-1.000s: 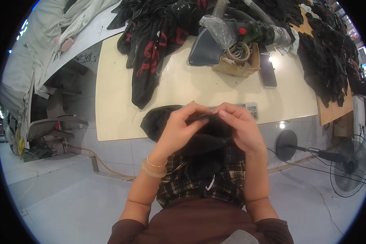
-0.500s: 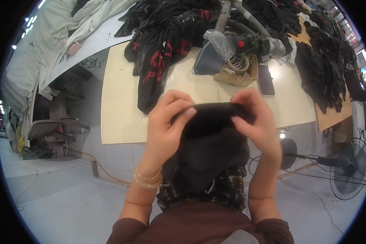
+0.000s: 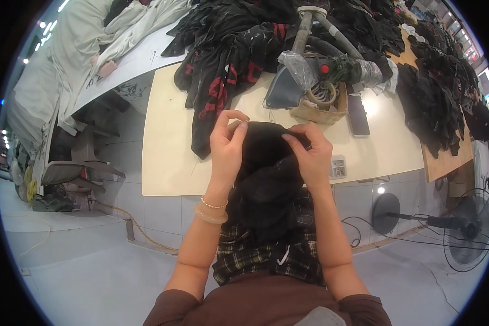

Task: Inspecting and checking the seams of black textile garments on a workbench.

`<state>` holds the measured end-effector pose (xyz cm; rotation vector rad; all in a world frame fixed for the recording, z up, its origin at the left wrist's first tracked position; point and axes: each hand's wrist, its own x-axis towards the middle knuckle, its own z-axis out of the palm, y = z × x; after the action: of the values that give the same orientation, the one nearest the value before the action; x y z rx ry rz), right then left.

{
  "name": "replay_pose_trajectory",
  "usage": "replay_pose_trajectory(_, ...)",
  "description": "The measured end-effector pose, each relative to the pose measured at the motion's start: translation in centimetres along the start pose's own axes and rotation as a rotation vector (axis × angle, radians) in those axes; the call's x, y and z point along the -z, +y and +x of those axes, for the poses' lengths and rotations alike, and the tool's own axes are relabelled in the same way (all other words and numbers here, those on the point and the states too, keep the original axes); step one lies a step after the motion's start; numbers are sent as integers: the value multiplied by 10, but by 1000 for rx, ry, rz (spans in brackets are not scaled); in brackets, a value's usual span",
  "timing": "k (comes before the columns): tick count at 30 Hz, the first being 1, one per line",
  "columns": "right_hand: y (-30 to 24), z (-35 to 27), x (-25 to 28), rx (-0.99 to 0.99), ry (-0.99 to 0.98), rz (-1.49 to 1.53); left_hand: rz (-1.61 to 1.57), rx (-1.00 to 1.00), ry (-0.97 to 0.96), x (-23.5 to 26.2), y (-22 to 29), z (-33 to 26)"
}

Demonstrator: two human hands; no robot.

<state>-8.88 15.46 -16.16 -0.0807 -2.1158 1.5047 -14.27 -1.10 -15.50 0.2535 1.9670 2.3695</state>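
Cloth fills both my hands: a black garment (image 3: 266, 179) held up in front of my chest, above the near edge of the table (image 3: 168, 157). My left hand (image 3: 226, 146) pinches its top edge, thumb and forefinger closed on the fabric with the other fingers curled behind. My right hand (image 3: 311, 155) grips the same edge on the other side, fingers folded over the cloth and thumb tucked under it (the two hands sit near each other, the bunched top of the garment between them). The rest of it hangs down in folds over my plaid shirt (image 3: 255, 255). On my left wrist sit a bead bracelet (image 3: 214, 205) and a pale bangle (image 3: 210, 215).

Further back on the table lies a heap of black clothes (image 3: 228, 49) with red print, and beside it an iron (image 3: 285, 89) resting by a small basket (image 3: 320, 108). A dark phone (image 3: 358, 115) lies flat just right of the basket. A floor fan (image 3: 467, 233) stands on the tiles to my right, well apart from the table.
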Motion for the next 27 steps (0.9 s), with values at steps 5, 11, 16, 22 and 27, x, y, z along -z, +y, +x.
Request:
replay_pose_trajectory(5,6,0,-3,-250,-73,270,309,-213,-243,8,7,6)
replay_pose_trajectory(11,1,8,0,-608,-193,834,471,-353,-273,3,2,6)
replay_pose_trajectory(16,10,10,-3,-817,-246,1108,250,-34,-202,1,-2,7)
replay_pose_trajectory(22,5,8,-3,-866,-224,1221,55,46,-205,0,-6,13)
replay_pose_trajectory(27,-1,8,-6,-892,-175,1279,30,-4,-114,-6,-8,17)
